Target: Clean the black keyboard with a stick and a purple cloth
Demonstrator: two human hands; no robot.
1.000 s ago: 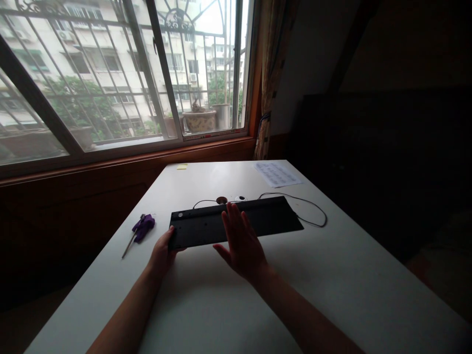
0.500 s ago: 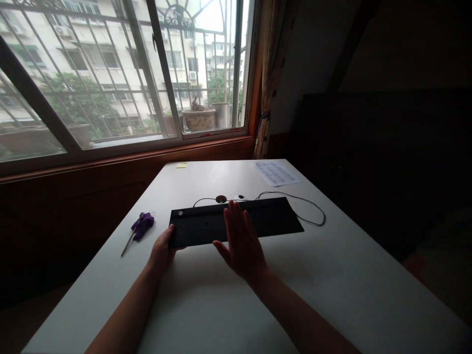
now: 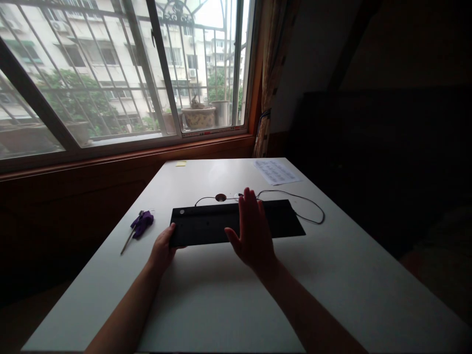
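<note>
A long, flat black slab with a cable, most likely a keyboard (image 3: 206,227) with its plain keyless side facing me, is held tilted over the white table. A small pale round mark shows near its upper left corner. At its left end my left hand (image 3: 162,247) grips the edge, thumb on the near face and fingers behind. My right hand (image 3: 254,236) is stretched out flat, its palm against or just over the face right of the middle; exact contact is hidden. Behind the keyboard runs a thin black cable (image 3: 313,204), looping out to the right.
On the left of the white table (image 3: 206,314) lies a purple cloth (image 3: 143,223) with a thin stick-like brush (image 3: 128,241). A yellow sticky note (image 3: 181,163) and a printed sheet (image 3: 277,172) lie at the far edge. A round cable hole (image 3: 220,197) sits behind the keyboard.
My right hand has slid to the right along the keyboard's face, fingers still extended. My left hand keeps its grip on the left end, and the keyboard has barely shifted.
</note>
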